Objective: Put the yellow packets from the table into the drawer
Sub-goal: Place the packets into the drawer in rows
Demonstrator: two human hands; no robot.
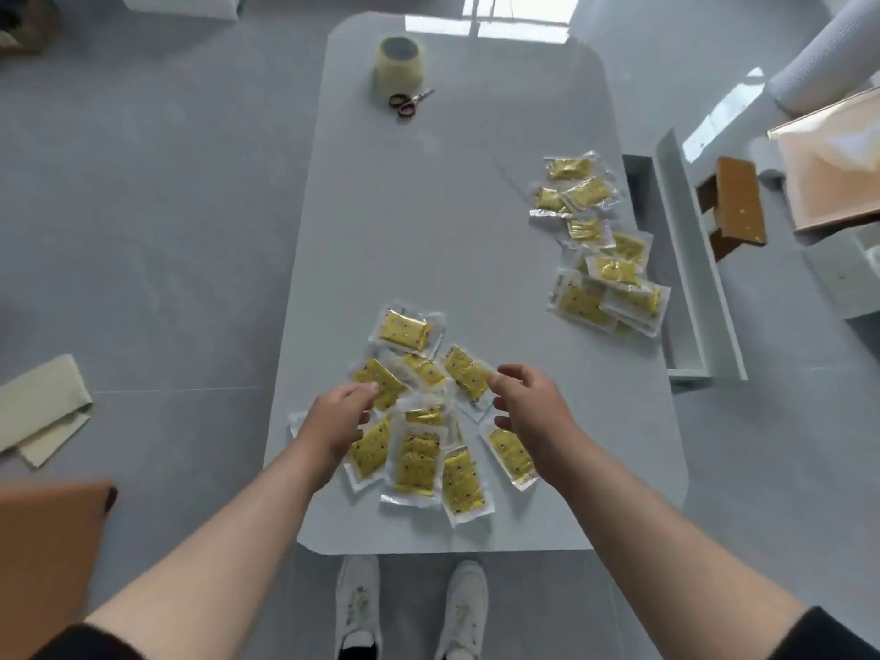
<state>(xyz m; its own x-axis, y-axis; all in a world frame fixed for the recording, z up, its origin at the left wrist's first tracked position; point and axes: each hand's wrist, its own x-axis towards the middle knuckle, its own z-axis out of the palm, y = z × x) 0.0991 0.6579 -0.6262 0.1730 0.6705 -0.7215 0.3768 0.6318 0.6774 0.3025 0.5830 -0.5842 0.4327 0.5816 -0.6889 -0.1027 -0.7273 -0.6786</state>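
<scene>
Several yellow packets in clear wrappers (413, 457) lie scattered near the front edge of the grey table (428, 221). My left hand (335, 419) hovers over the left side of this pile, its fingers bent down onto a packet (381, 383). My right hand (528, 404) is above the pile's right side, fingers loosely curled and holding nothing. A second heap of yellow packets (597, 250) lies at the table's right edge. Beside it the white drawer (690, 259) stands pulled out, its inside mostly hidden by the heap and its wall.
A roll of clear tape (400, 64) and red-handled scissors (408, 103) lie at the table's far end. A brown stool (735, 202) and a wooden box (838, 169) stand right of the drawer. Folded cloth (40, 407) lies on the floor at left. My white shoes (409, 607) are below the table edge.
</scene>
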